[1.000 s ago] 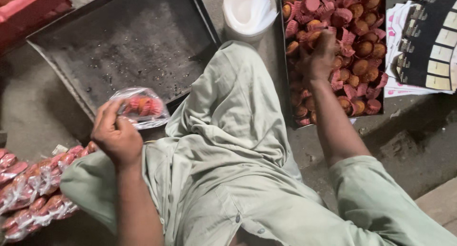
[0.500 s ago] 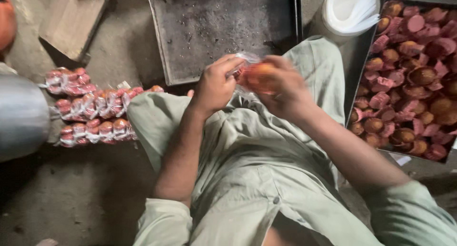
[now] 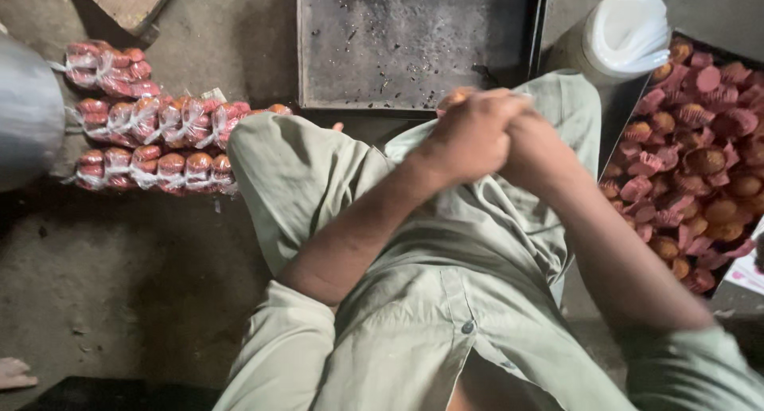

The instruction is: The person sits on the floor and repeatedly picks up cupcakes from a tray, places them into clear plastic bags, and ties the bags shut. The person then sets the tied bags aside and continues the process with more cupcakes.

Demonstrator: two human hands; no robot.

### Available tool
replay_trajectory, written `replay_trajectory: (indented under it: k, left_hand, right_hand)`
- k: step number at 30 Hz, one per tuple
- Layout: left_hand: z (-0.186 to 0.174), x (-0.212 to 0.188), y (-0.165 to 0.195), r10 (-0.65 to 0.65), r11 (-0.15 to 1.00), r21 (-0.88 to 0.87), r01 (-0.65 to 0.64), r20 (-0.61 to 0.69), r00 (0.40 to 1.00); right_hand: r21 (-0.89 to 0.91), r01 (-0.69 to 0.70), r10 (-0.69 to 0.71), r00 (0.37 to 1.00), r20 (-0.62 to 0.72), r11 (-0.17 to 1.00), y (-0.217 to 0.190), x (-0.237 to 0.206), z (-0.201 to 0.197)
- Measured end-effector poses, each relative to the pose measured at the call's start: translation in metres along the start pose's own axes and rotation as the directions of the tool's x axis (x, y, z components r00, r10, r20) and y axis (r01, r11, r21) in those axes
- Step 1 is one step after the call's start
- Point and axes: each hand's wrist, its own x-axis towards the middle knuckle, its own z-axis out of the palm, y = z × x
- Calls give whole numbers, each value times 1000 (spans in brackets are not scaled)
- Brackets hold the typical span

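Bare concrete floor (image 3: 143,276) fills the view, dusty and dim, with a person seated on it in pale green clothes, knees drawn up. Both hands meet over the raised knee, in front of a dark metal tray (image 3: 414,37) that lies at the far side, empty but for crumbs.

Left hand (image 3: 469,136) is curled into a loose fist, fingers pressed together around something small; right hand (image 3: 545,152) is closed against it, knuckle to knuckle. Just past the left hand's fingers an orange-brown cake (image 3: 455,99) peeks out, only its top edge showing, so it sits pinched between the two hands (how much wrap is around it, I cannot tell, since the fingers hide it).

On the right lies a second tray (image 3: 609,160), packed with small cakes (image 3: 700,164) in pink paper cups. A white stack of bags or cups (image 3: 625,33) stands at its far corner. On the left of the floor lie rows of packed cakes (image 3: 147,140) in clear bags, side by side, with a metal pot (image 3: 28,112) at the left edge.

To do this well, I judge the grip should stay light: these cakes look soft, and a squeeze would crush the paper cup. Better to let the fingertips work the wrap while the palm only steadies, and to keep the cake upright and over the knee, so nothing drops on the dusty floor
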Motion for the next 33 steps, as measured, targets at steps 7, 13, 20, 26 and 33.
replay_trajectory:
  k: [7,13,20,26,33]
  left_hand:
    - [103,11,79,129,983,-123,-135,-58,990]
    - [164,-4,87,323,927,-191,-322,-30,946]
    - [148,12,77,264,954,-156,-257,29,964]
    - [126,36,74,448,865,77,-497,328,831]
    - [62,69,53,333,334,277,-901,859,388]
  right_hand:
    - [491,-240,332,937,-108,837,30,-74,21]
    - [708,-294,489,868,-83,642,80,-106,82]
    - [726,-327,529,847,-60,605,53,-137,41]
    - [-387,-423,512,843,165,820,-1,-161,-18]
    - [-311,-119,30,961,-276,943,26,-169,-13]
